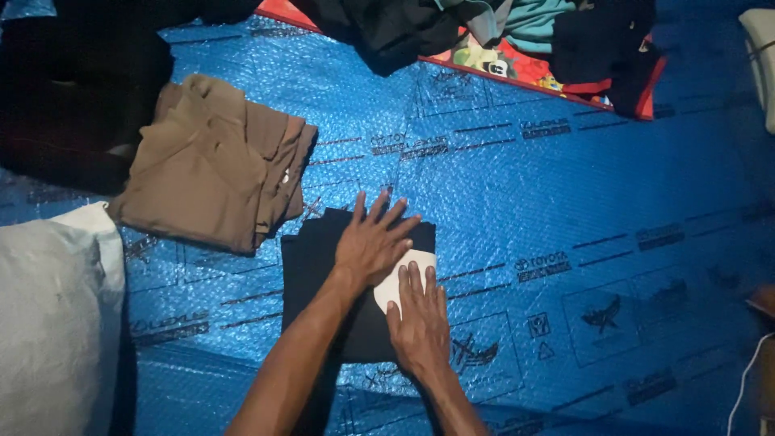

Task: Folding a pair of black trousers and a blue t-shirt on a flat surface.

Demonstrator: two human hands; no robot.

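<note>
Left hand [373,242] splayed flat, right hand [418,319] flat, both pressing folded black garment [311,266]; pale patch [404,274], perhaps label.

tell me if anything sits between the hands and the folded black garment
Nothing visible does. The left hand lies flat on the folded black garment, and the right hand presses on it at the white patch. The folded brown clothes lie apart, up-left.

Both bare forearms rise from the six o'clock edge. The left hand [373,241] lies flat, fingers fanned toward one o'clock (palm down); the right hand [420,319] lies flat just below it.
</note>
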